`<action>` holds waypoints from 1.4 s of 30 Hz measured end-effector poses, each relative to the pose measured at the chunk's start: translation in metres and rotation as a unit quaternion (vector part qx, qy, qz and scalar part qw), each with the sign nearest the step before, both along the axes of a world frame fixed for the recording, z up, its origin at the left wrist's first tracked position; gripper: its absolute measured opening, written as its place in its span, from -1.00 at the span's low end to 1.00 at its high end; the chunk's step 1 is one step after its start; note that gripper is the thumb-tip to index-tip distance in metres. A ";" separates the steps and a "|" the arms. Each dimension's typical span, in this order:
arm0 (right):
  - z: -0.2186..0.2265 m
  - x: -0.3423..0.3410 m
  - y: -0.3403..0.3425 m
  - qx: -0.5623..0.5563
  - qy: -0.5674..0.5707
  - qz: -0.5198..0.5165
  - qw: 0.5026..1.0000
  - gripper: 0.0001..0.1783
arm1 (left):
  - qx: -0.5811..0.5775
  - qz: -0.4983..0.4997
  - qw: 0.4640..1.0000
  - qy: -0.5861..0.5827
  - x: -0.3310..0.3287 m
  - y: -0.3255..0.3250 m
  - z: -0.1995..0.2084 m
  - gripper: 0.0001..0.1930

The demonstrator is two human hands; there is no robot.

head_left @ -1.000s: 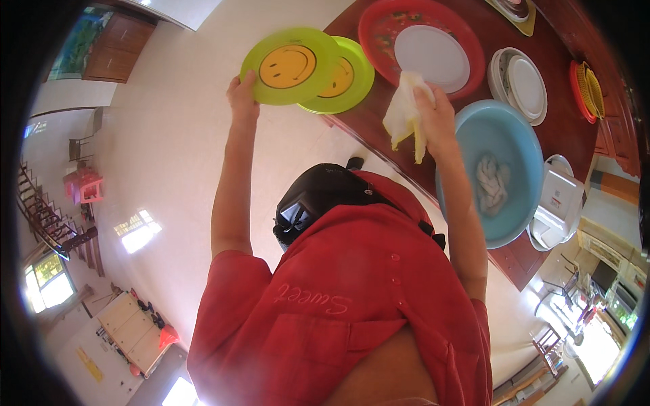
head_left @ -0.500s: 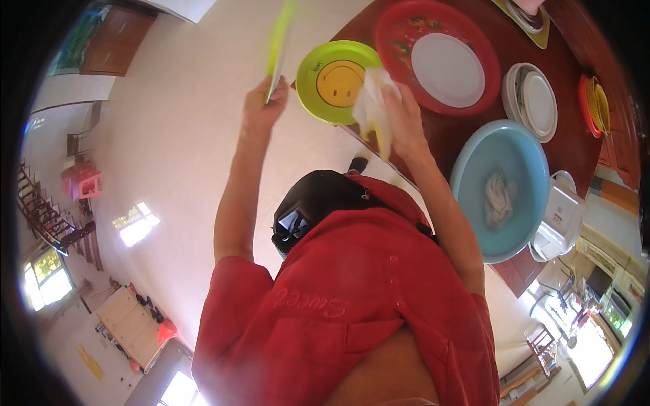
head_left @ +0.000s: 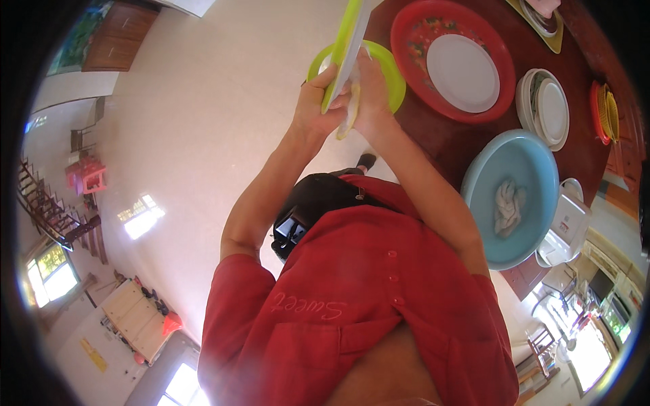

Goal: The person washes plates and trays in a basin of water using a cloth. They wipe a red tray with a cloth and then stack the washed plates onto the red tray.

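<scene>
My left hand (head_left: 317, 107) is closed on the lower end of a flat green-and-white plate (head_left: 347, 49), held upright and seen nearly edge-on. My right hand (head_left: 373, 95) grips a white-and-yellow cloth (head_left: 351, 114) close against the plate's white side; the fingers are partly hidden behind the cloth and plate. Behind both hands lies a lime-green round plate (head_left: 395, 76) at the corner of the dark red table, its middle mostly covered from view.
Right of my hands, a red floral tray (head_left: 497, 51) holds a white plate (head_left: 463, 73). Stacked white dishes (head_left: 553, 115) stand beyond it. Nearer is a blue basin (head_left: 482, 193) with a wet cloth (head_left: 509, 207) inside, beside a white container (head_left: 569, 223).
My left hand has swung right with the plate. My right hand has shifted left and up with the cloth, so the two now meet in front of the lime-green plate.
</scene>
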State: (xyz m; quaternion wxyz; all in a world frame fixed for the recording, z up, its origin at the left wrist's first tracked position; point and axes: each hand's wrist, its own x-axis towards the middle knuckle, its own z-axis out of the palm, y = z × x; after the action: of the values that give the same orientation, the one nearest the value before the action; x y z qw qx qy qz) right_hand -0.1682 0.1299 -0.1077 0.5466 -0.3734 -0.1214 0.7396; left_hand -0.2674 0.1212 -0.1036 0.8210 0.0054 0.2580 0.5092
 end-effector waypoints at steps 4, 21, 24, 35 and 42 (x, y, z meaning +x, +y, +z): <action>0.000 0.005 0.004 -0.025 0.123 0.098 0.987 -0.54 | 0.182 -0.150 0.950 -0.203 -0.023 0.014 -0.026 -0.72; -0.089 0.022 0.000 0.430 -0.757 0.071 0.487 -0.66 | 0.049 0.091 0.963 0.248 -0.088 -0.004 -0.041 -0.63; -0.083 0.020 0.011 0.420 -0.755 0.103 0.493 -0.74 | 0.056 0.098 0.958 0.262 -0.099 -0.012 -0.041 -0.64; -0.041 0.085 0.026 0.097 -0.431 -0.065 0.895 -0.54 | 0.102 0.088 0.855 0.501 -0.105 -0.009 -0.072 -0.79; 0.001 0.122 -0.048 0.023 -0.297 -0.141 0.944 -0.61 | 0.107 0.049 0.834 0.538 -0.067 0.007 -0.097 -0.81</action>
State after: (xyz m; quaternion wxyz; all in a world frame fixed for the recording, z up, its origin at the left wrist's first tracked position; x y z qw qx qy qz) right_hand -0.0459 0.0819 -0.1064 0.5927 -0.5765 -0.2419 0.5077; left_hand -0.3341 0.1284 -0.2009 0.5204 0.3541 0.6030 0.4901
